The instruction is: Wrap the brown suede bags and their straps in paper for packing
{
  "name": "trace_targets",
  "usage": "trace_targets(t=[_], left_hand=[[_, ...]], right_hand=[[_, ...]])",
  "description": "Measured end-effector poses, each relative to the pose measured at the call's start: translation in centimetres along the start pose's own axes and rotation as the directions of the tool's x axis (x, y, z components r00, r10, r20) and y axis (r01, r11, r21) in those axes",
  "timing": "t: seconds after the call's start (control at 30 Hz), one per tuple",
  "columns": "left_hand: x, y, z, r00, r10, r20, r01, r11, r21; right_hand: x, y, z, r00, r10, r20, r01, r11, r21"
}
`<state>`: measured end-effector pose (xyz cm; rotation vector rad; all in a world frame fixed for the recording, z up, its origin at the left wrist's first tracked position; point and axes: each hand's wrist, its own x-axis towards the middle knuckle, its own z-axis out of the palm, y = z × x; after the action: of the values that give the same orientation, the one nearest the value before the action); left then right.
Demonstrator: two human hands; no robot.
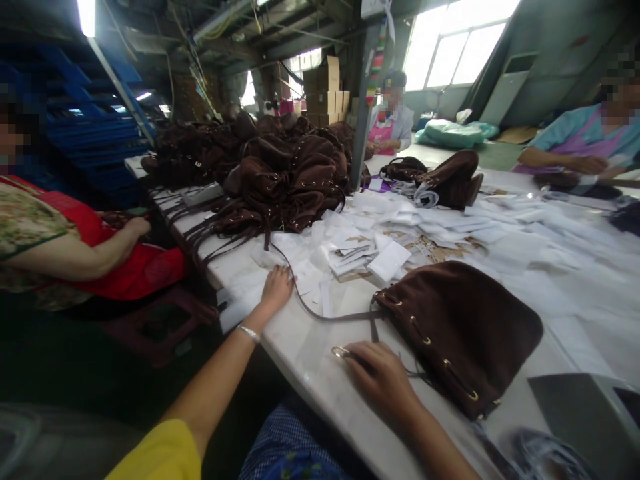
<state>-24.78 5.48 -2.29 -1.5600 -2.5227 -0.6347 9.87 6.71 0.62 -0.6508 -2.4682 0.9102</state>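
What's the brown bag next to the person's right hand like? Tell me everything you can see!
The bag is dark brown and looks soft, like suede, with rounded bottom corners. Gold rings run along its mouth. It lies on its side on the white table, mouth towards the right hand. A long, thin strap runs from the mouth's far end to the left hand. Its inside can't be seen.

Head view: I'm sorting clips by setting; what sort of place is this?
Probably a bag factory or workshop: a heap of brown drawstring bags, stacked cardboard boxes and aproned co-workers.
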Motion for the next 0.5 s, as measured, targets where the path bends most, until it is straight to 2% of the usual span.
trace_targets(t=[0.1,0.2,0.37,0.5], left_hand=[[-0.5,0.6,-0.6,1.000,0.018,-0.022,-0.020,0.997,-0.076],[-1.4,0.2,-1.8,0.998,-0.007,-0.068,-0.003,0.988,-0.153],[-2.4,-0.8,-5.7,0.981,-0.101,-0.165,0.055,0.963,-0.265],[-3.2,1.9,-8.8,0.977,-0.082,-0.197,0.002,0.926,-0.378]], right_hand=[[-0.1,0.1,0.0,1.000,-0.011,-0.005,0.011,1.000,0.012],[-0.2,0.3,0.2,1.000,-0.018,-0.012,0.019,1.000,0.022],[0.2,0.6,0.0,0.999,-0.029,-0.027,0.030,0.999,0.027],[-0.1,-0.8,-0.1,0.999,-0.014,-0.051,0.013,1.000,-0.020]])
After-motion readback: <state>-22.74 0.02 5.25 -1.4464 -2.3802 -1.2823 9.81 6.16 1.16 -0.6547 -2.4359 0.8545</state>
